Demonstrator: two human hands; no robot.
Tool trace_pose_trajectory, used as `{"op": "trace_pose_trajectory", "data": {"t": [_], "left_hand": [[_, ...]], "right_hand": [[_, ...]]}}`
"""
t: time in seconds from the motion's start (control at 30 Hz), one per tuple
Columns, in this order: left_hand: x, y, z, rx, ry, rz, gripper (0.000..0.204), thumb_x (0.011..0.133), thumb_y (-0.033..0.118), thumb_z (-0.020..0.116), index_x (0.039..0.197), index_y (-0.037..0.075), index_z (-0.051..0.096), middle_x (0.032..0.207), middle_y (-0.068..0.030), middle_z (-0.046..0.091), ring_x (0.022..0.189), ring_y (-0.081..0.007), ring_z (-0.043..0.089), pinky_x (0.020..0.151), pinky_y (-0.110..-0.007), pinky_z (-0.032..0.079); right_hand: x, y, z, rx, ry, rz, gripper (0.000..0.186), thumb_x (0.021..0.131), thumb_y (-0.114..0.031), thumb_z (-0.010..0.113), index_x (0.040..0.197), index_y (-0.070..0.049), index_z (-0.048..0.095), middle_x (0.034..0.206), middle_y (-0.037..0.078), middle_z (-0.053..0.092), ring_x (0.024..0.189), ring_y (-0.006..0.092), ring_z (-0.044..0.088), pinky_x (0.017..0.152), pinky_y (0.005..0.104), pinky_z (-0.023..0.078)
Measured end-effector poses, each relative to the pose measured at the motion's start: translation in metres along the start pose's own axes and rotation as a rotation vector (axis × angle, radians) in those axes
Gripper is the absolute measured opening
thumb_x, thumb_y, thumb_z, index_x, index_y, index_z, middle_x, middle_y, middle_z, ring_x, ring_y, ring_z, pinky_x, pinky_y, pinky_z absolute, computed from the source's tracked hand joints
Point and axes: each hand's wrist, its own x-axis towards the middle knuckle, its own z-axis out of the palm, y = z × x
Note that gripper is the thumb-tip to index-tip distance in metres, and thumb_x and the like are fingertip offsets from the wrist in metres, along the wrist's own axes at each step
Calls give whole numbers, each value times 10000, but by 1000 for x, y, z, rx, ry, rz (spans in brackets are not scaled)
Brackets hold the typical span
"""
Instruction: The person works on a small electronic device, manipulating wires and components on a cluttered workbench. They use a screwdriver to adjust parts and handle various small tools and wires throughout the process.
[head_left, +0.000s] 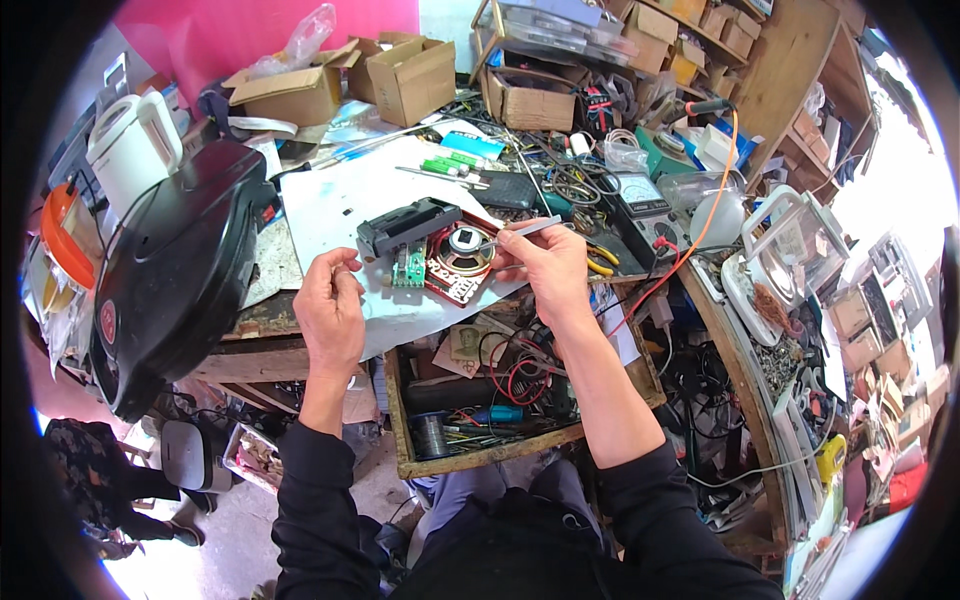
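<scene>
An opened small radio lies on a white sheet on the bench. Its red-edged front part holds a round speaker with a square white centre, and a green circuit board sits beside it. Behind these rests its black plastic casing. My right hand pinches silver tweezers, whose tips point at the speaker. Left of the radio, my left hand is closed, fingers curled near the casing's end; whatever they may hold is hidden.
Below the bench edge, an open wooden drawer holds wires, a solder spool and tools. A large black lidded appliance stands at left. Cardboard boxes fill the back. At right are a multimeter, yellow-handled pliers and an orange cable.
</scene>
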Motion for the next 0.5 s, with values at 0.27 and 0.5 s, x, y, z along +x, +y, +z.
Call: {"op": "trace_pose_trajectory", "data": {"t": [0.27,0.5], "left_hand": [[-1,-1,0,0,1,8,202,1046,-10,528,1155,-19,698,934,-89,730,721,-113,638,664,-287,520],[-1,-4,0,-5,-3,16,204,1040,-13,529,1157,-14,695,937,-81,726,729,-112,638,672,-285,520]], "right_hand": [[1,2,2,-8,14,5,114,979,-45,766,1053,38,742,905,106,769,722,175,760,595,279,622],[1,0,3,-12,15,4,105,978,-37,762,1037,47,743,890,104,762,727,181,765,618,284,626]]}}
